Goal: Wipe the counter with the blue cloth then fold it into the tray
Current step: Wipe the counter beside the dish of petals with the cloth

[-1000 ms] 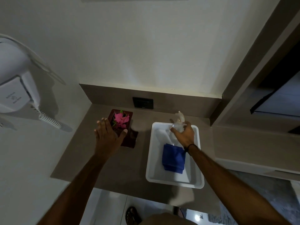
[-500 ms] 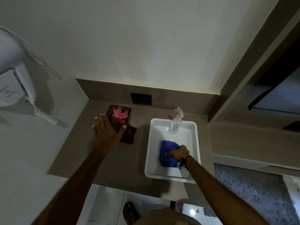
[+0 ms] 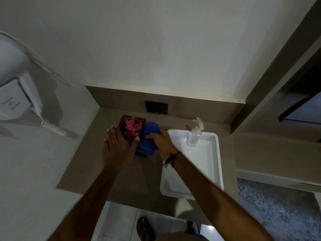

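Note:
The blue cloth (image 3: 148, 138) is out of the white tray (image 3: 214, 164) and lies bunched on the brown counter (image 3: 139, 178), just left of the tray and against a dark red dish. My right hand (image 3: 163, 143) grips the cloth from its right side. My left hand (image 3: 118, 145) rests flat with fingers spread on the counter, its thumb at the front edge of the dish. The tray holds only a clear spray bottle (image 3: 194, 134) at its far end.
The dark red dish with pink flowers (image 3: 132, 126) stands at the back left of the counter. A black wall socket (image 3: 156, 107) sits behind it. A white hair dryer (image 3: 15, 100) with a coiled cord hangs on the left wall. Sandalled feet show below the counter edge.
My right hand let go of the spray bottle, took hold of the blue cloth in the tray and carried it left onto the counter beside the flower dish. My left hand stayed put.

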A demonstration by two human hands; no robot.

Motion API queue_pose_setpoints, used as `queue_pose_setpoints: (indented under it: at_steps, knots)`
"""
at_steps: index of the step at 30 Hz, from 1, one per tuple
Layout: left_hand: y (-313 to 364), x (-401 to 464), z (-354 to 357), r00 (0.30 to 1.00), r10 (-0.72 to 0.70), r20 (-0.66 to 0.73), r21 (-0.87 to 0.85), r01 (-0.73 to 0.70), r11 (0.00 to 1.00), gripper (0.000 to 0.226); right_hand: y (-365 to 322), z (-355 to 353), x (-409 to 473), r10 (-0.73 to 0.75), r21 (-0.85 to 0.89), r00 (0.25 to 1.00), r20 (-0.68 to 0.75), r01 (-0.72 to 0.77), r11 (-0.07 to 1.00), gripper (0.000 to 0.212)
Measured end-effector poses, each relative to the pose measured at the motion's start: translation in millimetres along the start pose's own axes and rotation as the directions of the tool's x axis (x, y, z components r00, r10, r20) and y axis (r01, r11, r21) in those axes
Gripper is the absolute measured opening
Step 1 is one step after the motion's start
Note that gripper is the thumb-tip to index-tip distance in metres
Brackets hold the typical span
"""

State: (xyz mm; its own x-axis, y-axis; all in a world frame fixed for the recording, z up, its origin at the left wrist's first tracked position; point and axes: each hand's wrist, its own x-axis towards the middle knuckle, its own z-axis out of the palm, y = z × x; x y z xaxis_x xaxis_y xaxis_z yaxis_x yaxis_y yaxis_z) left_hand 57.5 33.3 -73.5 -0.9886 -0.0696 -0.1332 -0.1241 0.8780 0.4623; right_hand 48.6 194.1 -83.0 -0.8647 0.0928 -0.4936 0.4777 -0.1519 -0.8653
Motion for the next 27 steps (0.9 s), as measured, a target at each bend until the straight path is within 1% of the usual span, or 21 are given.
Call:
queue_pose_setpoints:
  at_steps: [1, 2, 5, 8, 10, 13, 17, 19, 21, 24, 27]
  knots:
    - [-0.3, 0.6, 0.1, 1.0, -0.001, -0.002, -0.002, 0.001, 1.0, 0.102, 5.6, 5.5, 0.2, -0.024, -0.003, 1.0, 0.015, 0.024, 1.0, 0.054]
    - [0.2, 0.3, 0.1, 1.0, 0.002, -0.003, -0.005, -0.002, 1.0, 0.102, 12.9, 8.4, 0.9, -0.056, -0.051, 0.998, 0.016, 0.057, 0.997, 0.052]
    - [1.0, -0.3, -0.4, 1.0, 0.006, -0.008, 0.007, -0.006, 1.0, 0.101, 36.3, 16.2, 7.5, -0.101, -0.239, 0.995, -0.007, 0.097, 0.966, 0.037]
    - [0.0, -0.3, -1.7, 1.0, -0.005, 0.005, 0.039, 0.005, 0.999, 0.103, 55.4, 25.7, 18.4, -0.072, -0.397, 0.995, -0.068, 0.039, 0.917, 0.026]
    - [-0.5, 0.7, -1.4, 1.0, -0.006, 0.009, 0.062, 0.005, 0.998, 0.104, 56.5, 26.5, 32.4, -0.044, -0.495, 0.995, -0.086, -0.004, 0.869, 0.022]
    - [-2.1, 2.9, -1.7, 1.0, -0.009, 0.017, 0.09, 0.008, 0.996, 0.104, 46.6, 20.4, 55.3, -0.005, -0.58, 0.994, -0.108, -0.059, 0.812, 0.025]
    - [-1.2, 5.0, -3.1, 0.999, -0.018, 0.029, 0.096, 0.015, 0.995, 0.106, 45.4, 23.0, 61.6, -0.046, -0.684, 0.995, -0.083, -0.023, 0.729, 0.037]
    - [0.2, 3.9, -2.8, 0.999, -0.019, 0.026, 0.091, 0.017, 0.996, 0.103, 50.0, 22.7, 60.1, -0.039, -0.697, 0.997, -0.059, -0.013, 0.717, 0.037]
    - [1.0, 2.6, -2.9, 0.999, -0.024, 0.026, 0.082, 0.022, 0.996, 0.102, 53.5, 20.9, 58.5, -0.01, -0.684, 0.999, -0.049, -0.026, 0.729, 0.033]
    - [1.9, 2.5, -3.1, 0.999, -0.02, 0.025, 0.067, 0.018, 0.998, 0.102, 63.3, 22.5, 49.0, 0.048, -0.627, 0.998, -0.048, -0.068, 0.776, 0.029]
    - [1.4, 1.5, -2.9, 0.999, -0.013, 0.039, 0.081, 0.01, 0.997, 0.102, 82.6, 24.8, 36.2, 0.116, -0.525, 0.992, -0.045, -0.122, 0.842, 0.026]
